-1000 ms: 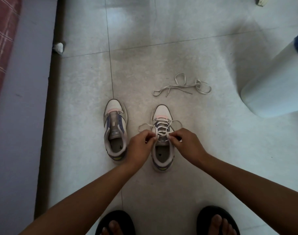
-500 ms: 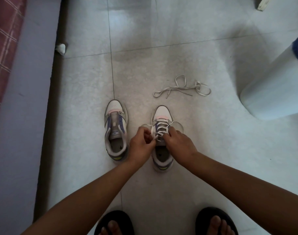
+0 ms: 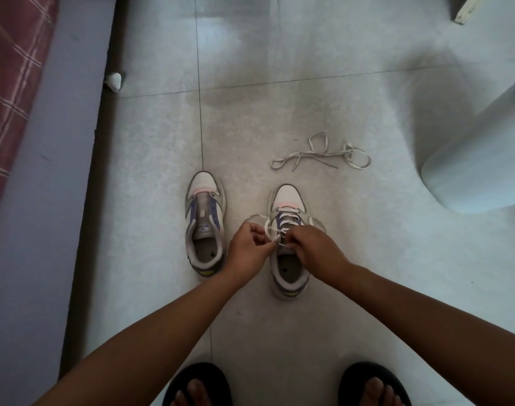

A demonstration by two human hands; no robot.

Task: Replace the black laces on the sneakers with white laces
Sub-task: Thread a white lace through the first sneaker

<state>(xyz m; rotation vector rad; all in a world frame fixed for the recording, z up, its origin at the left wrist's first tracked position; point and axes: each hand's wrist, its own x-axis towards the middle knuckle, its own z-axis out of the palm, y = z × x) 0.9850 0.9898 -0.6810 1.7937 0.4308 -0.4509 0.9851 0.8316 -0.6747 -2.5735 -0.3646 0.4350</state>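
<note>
two sneakers stand side by side on the floor (image 3: pixel 279 83), toes pointing away from the person. left sneaker (image 3: pixel 205 221) has no lace, tongue bare. right sneaker (image 3: pixel 288 244) is partly laced with a white lace (image 3: pixel 285 221), loops spilling out to both sides of it. left hand (image 3: pixel 249 249) is curled, pinching a lace end over the sneaker's upper eyelets. right hand (image 3: pixel 316 249) is curled on the lace at the tongue, its fingertips hidden. both hands are almost touching. spare lace (image 3: pixel 320 155), pale, lies loose on the floor just past the right sneaker's toe. white bin (image 3: pixel 478 159) at the right edge. bed (image 3: pixel 31 142) along the left edge. two sandaled feet at the bottom edge.
</note>
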